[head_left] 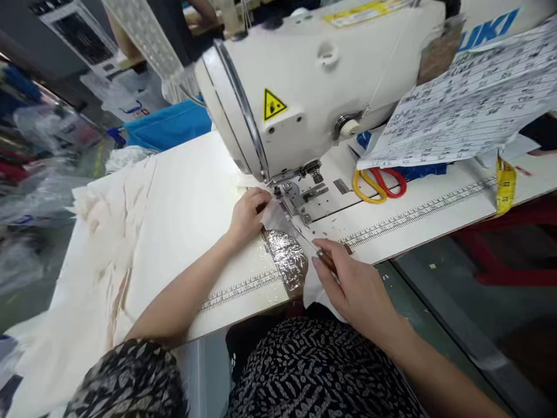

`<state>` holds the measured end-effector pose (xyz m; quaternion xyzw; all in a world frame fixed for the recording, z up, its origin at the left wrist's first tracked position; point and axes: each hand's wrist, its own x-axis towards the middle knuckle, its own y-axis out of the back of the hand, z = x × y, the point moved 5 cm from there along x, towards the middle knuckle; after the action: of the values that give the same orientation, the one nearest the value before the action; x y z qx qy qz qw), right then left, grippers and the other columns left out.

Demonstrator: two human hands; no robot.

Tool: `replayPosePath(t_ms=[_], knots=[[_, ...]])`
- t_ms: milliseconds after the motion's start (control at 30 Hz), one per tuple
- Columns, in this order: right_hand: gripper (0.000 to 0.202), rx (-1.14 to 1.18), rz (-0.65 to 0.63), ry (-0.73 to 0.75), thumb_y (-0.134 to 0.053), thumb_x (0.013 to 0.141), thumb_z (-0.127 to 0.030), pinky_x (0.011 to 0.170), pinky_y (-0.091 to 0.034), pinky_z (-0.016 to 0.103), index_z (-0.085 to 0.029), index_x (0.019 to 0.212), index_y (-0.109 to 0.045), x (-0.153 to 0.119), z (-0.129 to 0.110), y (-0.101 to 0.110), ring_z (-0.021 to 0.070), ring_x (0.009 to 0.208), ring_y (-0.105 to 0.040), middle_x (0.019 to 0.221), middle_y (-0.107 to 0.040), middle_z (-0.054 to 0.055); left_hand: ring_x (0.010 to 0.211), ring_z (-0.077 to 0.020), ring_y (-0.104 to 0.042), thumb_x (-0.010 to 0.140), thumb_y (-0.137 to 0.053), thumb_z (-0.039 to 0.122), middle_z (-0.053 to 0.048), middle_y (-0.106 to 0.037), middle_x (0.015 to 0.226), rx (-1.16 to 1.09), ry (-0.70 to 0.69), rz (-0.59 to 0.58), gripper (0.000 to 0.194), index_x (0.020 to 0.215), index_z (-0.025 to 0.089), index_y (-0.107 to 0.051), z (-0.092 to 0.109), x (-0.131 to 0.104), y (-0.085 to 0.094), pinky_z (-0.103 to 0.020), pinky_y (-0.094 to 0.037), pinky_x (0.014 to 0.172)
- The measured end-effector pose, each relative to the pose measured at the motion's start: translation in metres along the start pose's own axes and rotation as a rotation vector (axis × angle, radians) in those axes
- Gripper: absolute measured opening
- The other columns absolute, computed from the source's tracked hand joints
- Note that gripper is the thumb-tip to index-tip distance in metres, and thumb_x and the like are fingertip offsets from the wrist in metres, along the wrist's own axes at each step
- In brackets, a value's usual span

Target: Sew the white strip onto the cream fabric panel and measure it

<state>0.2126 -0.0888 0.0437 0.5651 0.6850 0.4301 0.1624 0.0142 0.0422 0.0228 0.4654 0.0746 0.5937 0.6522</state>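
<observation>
My left hand (249, 216) is beside the presser foot, its fingers curled on the edge of a white fabric piece (275, 217). In my right hand (354, 281) is an awl (324, 255) with a brown handle. Its thin metal shaft points up and left toward the needle area of the white sewing machine (331, 75). The fabric runs from the presser foot down over the table's front edge, below my right hand. A shiny, clear-taped patch (287, 261) lies on the table between my hands. The awl's tip is too small to place exactly.
Pale fabric pieces (104, 261) are piled on the left of the white table (187, 180). To the right lie yellow-and-red-handled scissors (378, 183), a hanging yellow tape measure (505, 186) and printed paper sheets (461, 104). A blue bin (169, 125) stands behind; a person's arm shows at the top.
</observation>
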Motion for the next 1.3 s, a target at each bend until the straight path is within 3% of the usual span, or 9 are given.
replayPosePath(t_ms=[133,267,467,700,1067,1300], knots=[[0.036,-0.109,0.046,-0.106,-0.033,0.104,-0.031,0.047,-0.035,0.027,-0.009,0.124,-0.053,0.013,0.016,-0.013,0.0180,0.055,-0.064,0.075,-0.072,0.003,0.084,-0.0164,-0.064,0.088,-0.060,0.026,-0.004,-0.070,0.089,-0.020,0.021,0.005,0.015,0.079,0.018,-0.069,-0.001,0.001,0.002,-0.028,-0.053,0.073],[0.037,-0.278,0.085,-0.054,-0.035,0.104,-0.028,0.049,-0.032,0.028,-0.014,0.126,-0.061,0.033,0.015,-0.023,0.0176,0.067,-0.068,0.094,-0.075,0.005,0.081,-0.0155,-0.064,0.086,-0.063,0.027,-0.004,-0.070,0.088,-0.030,0.017,0.016,0.014,0.077,0.019,-0.068,0.000,0.001,0.005,-0.028,-0.053,0.072],[0.037,-0.319,0.141,0.018,-0.037,0.103,-0.025,0.046,-0.029,0.026,-0.016,0.125,-0.066,0.050,0.008,-0.028,0.0139,0.061,-0.065,0.087,-0.076,0.003,0.082,-0.0158,-0.063,0.089,-0.059,0.029,-0.004,-0.068,0.087,-0.014,-0.014,0.022,0.016,0.079,0.019,-0.067,0.002,0.001,0.006,-0.029,-0.052,0.073],[0.035,-0.358,0.114,0.027,-0.038,0.103,-0.025,0.043,-0.027,0.026,-0.016,0.121,-0.067,0.054,0.006,-0.029,0.0129,0.055,-0.062,0.084,-0.075,0.003,0.081,-0.0155,-0.063,0.090,-0.058,0.029,-0.004,-0.067,0.086,0.005,-0.020,0.016,0.016,0.081,0.019,-0.065,0.005,0.000,0.006,-0.028,-0.051,0.073],[0.038,-0.428,-0.007,0.001,-0.038,0.104,-0.022,0.046,-0.032,0.027,-0.015,0.133,-0.061,0.056,0.006,-0.034,0.0144,0.061,-0.066,0.090,-0.076,0.006,0.074,-0.0151,-0.057,0.086,-0.054,0.026,-0.003,-0.066,0.084,0.122,0.069,-0.050,0.010,0.081,0.020,-0.060,0.008,0.004,0.004,-0.027,-0.046,0.065],[0.038,-0.402,0.017,-0.003,-0.038,0.104,-0.022,0.047,-0.032,0.026,-0.013,0.132,-0.061,0.053,0.007,-0.032,0.0145,0.063,-0.067,0.090,-0.076,0.006,0.073,-0.0146,-0.059,0.083,-0.059,0.030,-0.001,-0.066,0.080,0.015,0.127,-0.009,0.014,0.073,0.021,-0.058,0.002,0.004,0.003,-0.027,-0.046,0.065]])
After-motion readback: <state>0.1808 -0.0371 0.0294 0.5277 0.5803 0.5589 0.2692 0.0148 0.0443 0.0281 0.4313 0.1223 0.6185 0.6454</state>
